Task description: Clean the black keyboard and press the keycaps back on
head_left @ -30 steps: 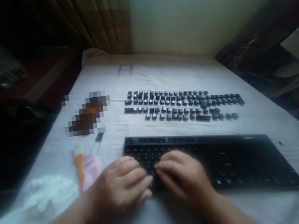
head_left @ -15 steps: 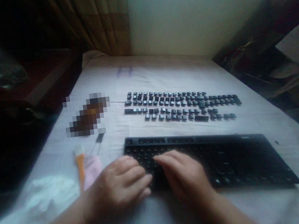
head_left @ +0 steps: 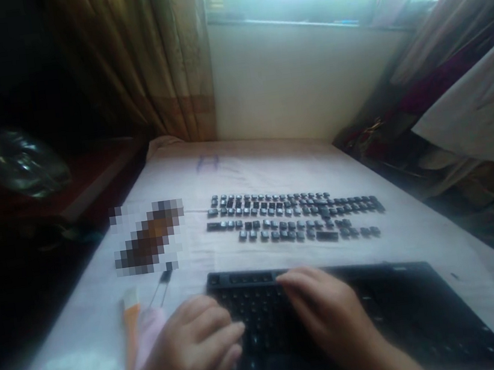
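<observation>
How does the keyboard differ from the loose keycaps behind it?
The keyboard is one long black slab; the keycaps are many small separate pieces in rows. The keyboard lies nearest the person, the keycaps farther off. The left hand and right hand rest on the keyboard; nothing touches the keycaps. Both are dark and lie on the white cloth.

Both hands, left hand (head_left: 195, 346) and right hand (head_left: 330, 313), rest on black keyboard (head_left: 408, 303); loose keycaps (head_left: 292, 218) lie farther back.
</observation>
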`<state>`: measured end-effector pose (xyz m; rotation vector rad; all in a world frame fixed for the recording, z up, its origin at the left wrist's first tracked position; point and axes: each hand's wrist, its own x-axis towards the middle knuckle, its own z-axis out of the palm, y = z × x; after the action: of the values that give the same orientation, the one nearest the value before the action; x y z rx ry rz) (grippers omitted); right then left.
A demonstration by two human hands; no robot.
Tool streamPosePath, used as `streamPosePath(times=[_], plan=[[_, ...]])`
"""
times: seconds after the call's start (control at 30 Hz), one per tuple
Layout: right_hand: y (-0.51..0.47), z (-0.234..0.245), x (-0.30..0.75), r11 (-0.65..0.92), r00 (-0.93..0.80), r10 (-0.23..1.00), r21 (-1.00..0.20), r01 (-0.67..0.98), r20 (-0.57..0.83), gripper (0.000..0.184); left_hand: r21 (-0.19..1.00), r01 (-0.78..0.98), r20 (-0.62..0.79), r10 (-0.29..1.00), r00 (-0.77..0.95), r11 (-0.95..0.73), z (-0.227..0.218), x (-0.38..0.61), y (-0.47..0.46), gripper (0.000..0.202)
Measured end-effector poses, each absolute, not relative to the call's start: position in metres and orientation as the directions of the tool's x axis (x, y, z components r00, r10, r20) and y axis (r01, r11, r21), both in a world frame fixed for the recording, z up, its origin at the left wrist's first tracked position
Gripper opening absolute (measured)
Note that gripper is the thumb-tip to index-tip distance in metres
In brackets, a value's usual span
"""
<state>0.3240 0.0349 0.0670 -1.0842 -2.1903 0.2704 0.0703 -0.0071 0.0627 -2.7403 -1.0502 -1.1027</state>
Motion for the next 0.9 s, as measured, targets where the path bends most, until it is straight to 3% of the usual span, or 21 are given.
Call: streamPosePath(times=[0.2, 0.37, 0.9], plan=[[0.074, 0.074, 0.315, 0.6, -0.471, 0.782, -0.285, 0.748, 0.409, 0.019, 0.261, 0.59, 0.62, 0.601, 0.505, -0.764, 0.061, 0.068, -0.005, 0.024], [0.105, 0.08, 0.288, 0.474, -0.435, 0.872, -0.161, 0.866, 0.226, 0.019, 0.296, 0.577, 0.62, 0.612, 0.491, -0.762, 0.057, 0.068, -0.003, 0.024], [0.135, 0.067, 0.254, 0.493, -0.47, 0.859, -0.083, 0.866, 0.202, 0.013, 0.298, 0.588, 0.602, 0.626, 0.495, -0.752, 0.06, 0.068, -0.003, 0.023]])
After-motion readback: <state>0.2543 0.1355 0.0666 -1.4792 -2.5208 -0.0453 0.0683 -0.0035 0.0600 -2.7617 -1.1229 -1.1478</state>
